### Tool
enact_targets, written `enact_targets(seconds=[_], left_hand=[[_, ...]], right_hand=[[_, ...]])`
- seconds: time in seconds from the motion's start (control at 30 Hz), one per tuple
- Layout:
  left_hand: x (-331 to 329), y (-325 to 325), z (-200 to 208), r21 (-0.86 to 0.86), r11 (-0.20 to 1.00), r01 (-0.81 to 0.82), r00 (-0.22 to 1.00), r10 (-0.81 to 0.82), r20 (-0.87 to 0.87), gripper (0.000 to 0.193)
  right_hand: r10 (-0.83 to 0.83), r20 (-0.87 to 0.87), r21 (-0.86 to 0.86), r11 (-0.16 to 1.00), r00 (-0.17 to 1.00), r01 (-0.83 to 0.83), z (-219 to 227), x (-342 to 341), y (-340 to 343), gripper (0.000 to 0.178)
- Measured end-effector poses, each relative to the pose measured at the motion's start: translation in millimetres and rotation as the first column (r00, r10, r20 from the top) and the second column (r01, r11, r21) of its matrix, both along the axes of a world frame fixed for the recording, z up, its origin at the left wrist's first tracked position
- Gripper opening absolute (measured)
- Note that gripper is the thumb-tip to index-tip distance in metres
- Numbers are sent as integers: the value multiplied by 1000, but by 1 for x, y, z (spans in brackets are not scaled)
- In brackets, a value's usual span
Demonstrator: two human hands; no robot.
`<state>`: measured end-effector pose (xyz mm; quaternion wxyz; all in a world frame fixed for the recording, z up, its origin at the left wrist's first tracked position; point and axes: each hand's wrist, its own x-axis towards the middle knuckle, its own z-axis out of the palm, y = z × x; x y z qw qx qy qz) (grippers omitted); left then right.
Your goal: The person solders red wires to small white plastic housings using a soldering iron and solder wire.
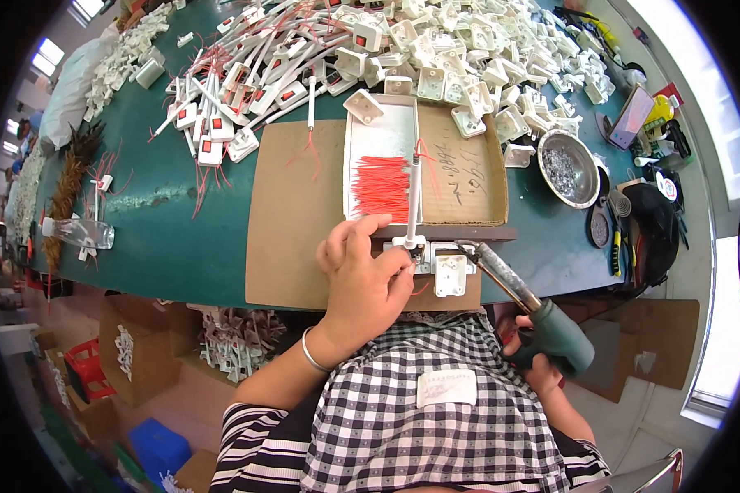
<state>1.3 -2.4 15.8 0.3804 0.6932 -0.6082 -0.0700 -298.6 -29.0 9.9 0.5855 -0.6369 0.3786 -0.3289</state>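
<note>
Remotely, I'm pinching a white plastic tube-topped housing (414, 197), at one o'clock, in my left hand's (368, 267) nearly closed fingertips; my right hand (538, 374) is closing firmly around a green, metal-barrelled soldering gun (557, 330), four o'clock. Careful bracing is likely helping.

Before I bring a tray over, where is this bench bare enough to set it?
Green tabletop between the clear bottle and the brown cardboard sheet; that sheet's lower-left part too. A smaller patch lies nearer than the metal bowl, right of the open box. Crowded: the far side, under white casings, and around the left hand and soldering iron.
</note>
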Motion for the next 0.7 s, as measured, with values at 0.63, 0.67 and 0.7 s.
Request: enact_targets(seconds=[0.63,0.67,0.7], left_hand=[[-1,-5,2,80,996,-33,999,32,11,9],[-1,-5,2,81,996,-32,999,31,9,9],[-1,-6,2,83,996,-28,1000,28,8,9]], right_hand=[[59,-391,-393,892,919,-224,7,20,-12,28],[58,-392,-392,892,918,-224,7,20,-13,28],[63,-399,-417,876,915,-242,7,20,-14,30]])
